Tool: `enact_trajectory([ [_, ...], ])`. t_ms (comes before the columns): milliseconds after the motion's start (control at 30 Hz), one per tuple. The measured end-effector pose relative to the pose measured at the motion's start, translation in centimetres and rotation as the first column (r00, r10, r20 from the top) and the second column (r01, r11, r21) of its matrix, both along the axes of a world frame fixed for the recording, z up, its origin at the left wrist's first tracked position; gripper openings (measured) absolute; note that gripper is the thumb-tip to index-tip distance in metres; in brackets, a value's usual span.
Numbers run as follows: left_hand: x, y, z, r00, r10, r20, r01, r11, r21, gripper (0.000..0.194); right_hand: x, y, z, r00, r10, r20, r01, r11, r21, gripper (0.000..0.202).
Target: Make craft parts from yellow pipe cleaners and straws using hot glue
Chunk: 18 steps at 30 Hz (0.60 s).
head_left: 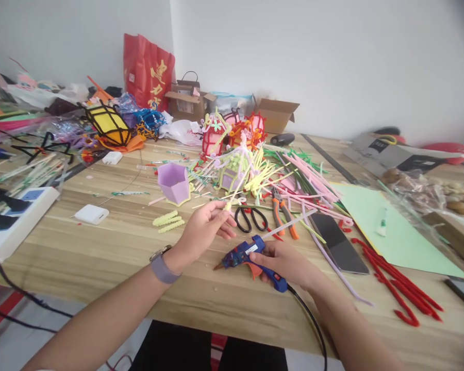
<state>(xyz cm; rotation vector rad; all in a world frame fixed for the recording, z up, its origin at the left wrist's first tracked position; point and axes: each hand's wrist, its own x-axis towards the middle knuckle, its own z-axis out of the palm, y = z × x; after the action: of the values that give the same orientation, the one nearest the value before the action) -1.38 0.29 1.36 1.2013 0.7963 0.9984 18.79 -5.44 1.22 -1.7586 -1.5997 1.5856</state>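
Note:
My left hand (212, 221) pinches a small pale-yellow fuzzy piece (228, 206), seemingly bent pipe cleaner, between thumb and fingers. In my right hand (284, 260) is a blue hot glue gun (243, 252), its nozzle pointing left and a long glue stick (290, 224) sticking out behind. Left of my left hand lie several yellow twisted pipe-cleaner strips (168, 221). Beyond them stands a purple angular cup (174, 183) with yellow edging. Black-handled scissors (251, 219) and orange-handled pliers (288, 216) rest past the glue gun.
Pipe cleaners (309, 175) and small lanterns (232, 170) are heaped at the back. To the right are a phone (340, 242), red pipe cleaners (400, 283) and a green sheet (398, 232). A power strip (23, 216) lies left; the glue gun's cord (313, 319) runs off the front edge.

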Motion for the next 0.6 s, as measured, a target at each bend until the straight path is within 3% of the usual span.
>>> enact_trajectory([
  [67, 0.1, -0.2, 0.0, 0.999, -0.046, -0.021, 0.046, 0.999, -0.011, 0.030, 0.0, 0.1, 0.1, 0.968, 0.061, 0.243, -0.097, 0.985, 0.142, 0.045],
  [133, 0.2, -0.3, 0.0, 0.996, -0.077, -0.036, 0.077, 0.997, -0.012, 0.027, 0.0, 0.1, 0.2, 0.870, 0.085, 0.486, -0.231, 0.941, 0.248, 0.045],
  [200, 0.1, -0.3, 0.0, 0.994, -0.103, -0.042, 0.103, 0.995, -0.011, 0.025, 0.0, 0.0, 0.4, 0.767, 0.100, 0.634, -0.337, 0.903, 0.265, 0.047],
  [333, 0.1, -0.6, 0.1, 0.987, -0.145, -0.064, 0.143, 0.989, -0.028, 0.024, 0.2, -0.1, 0.9, 0.649, 0.124, 0.750, -0.442, 0.865, 0.239, 0.052],
  [433, 0.1, -0.7, 0.1, 0.978, -0.192, -0.079, 0.190, 0.981, -0.033, 0.024, 0.6, 0.0, 1.3, 0.647, -0.084, 0.758, -0.408, 0.802, 0.437, 0.046],
  [467, 0.0, -0.7, 0.1, 0.973, -0.217, -0.081, 0.214, 0.976, -0.035, 0.024, 0.7, 0.1, 1.5, 0.681, -0.194, 0.706, -0.376, 0.735, 0.564, 0.041],
  [533, 0.0, -0.8, 0.0, 0.960, -0.265, -0.087, 0.263, 0.964, -0.039, 0.025, 0.7, 0.4, 1.8, 0.770, -0.343, 0.537, -0.325, 0.514, 0.794, 0.029],
  [600, -0.1, -0.8, -0.1, 0.949, -0.300, -0.102, 0.296, 0.954, -0.049, 0.026, 0.5, 0.7, 2.0, 0.834, -0.347, 0.429, -0.340, 0.288, 0.895, 0.019],
])
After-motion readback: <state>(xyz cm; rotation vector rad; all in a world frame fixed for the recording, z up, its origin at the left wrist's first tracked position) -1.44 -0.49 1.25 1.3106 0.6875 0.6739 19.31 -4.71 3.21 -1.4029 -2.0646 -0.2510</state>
